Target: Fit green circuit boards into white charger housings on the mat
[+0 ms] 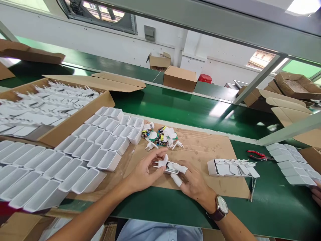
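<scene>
Over the cardboard sheet, my left hand (145, 170) pinches a white plug cover (162, 162) whose two pins point left. My right hand (196, 182), white cots on its thumb and a finger, grips a small white charger housing (173, 171) right beside the cover. Part of a circuit board shows inside the housing; my fingers hide the rest. Just beyond my hands is a pile of circuit boards (163, 135) with coloured parts, and loose plug covers (151, 146) lie at its near edge.
Rows of open white housings (86, 142) stand on the left, before a carton (75, 122) of white plug parts. A white box (212, 168) of flat pieces, red-handled pliers (259, 155) and stacked housings (291, 164) are on the right. Another person's hand (316, 194) shows at the right edge.
</scene>
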### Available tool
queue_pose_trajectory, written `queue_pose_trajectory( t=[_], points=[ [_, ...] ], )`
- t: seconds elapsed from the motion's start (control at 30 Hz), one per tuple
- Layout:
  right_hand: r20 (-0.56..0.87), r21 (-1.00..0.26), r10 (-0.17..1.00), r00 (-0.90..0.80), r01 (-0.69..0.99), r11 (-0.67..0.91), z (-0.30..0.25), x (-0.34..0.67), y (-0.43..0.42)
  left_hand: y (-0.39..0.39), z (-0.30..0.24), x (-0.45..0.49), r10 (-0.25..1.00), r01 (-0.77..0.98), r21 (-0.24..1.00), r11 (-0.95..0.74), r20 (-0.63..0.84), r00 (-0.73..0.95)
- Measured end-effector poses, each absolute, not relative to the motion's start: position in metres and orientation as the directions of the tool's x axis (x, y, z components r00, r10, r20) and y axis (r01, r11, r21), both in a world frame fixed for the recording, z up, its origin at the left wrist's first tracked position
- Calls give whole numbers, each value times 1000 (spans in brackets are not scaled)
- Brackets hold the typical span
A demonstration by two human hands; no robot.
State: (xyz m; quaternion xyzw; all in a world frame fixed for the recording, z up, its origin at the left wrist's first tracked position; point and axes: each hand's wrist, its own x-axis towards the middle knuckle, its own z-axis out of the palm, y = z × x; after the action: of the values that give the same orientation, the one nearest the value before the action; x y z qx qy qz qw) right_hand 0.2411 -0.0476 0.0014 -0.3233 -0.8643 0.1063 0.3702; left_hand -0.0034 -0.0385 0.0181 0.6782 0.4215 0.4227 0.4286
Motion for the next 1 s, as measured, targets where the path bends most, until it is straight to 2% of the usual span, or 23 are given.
queue_pose_trajectory(
  t=[0.23,0.3,0.57,0.73,0.8,0.9,0.93,1.0],
  points=[
    [498,-615,746,-442,427,663,7,244,-48,-38,17,-6,935,211,947,-242,169,312],
    [523,-613,740,-422,417,671,7,244,-48,-39,17,-5,934,204,950,-237,164,318],
    [491,-519,674,-553,436,735,7,239,-49,-37,19,-5,931,199,948,-248,176,321],
    [526,-517,635,-566,380,767,7,239,-50,-36,16,-7,923,214,941,-262,179,342],
    [536,-557,657,-531,363,747,5,239,-51,-35,14,-8,912,221,927,-304,216,348],
    [426,-824,831,-356,226,519,0,237,-51,-34,9,-6,856,261,840,-476,374,357],
    [331,-912,891,-310,139,387,-1,236,-51,-34,7,-5,817,287,781,-555,448,362],
    [107,-994,951,-290,-16,107,-2,235,-50,-34,4,-2,720,344,634,-693,578,385]
  ],
)
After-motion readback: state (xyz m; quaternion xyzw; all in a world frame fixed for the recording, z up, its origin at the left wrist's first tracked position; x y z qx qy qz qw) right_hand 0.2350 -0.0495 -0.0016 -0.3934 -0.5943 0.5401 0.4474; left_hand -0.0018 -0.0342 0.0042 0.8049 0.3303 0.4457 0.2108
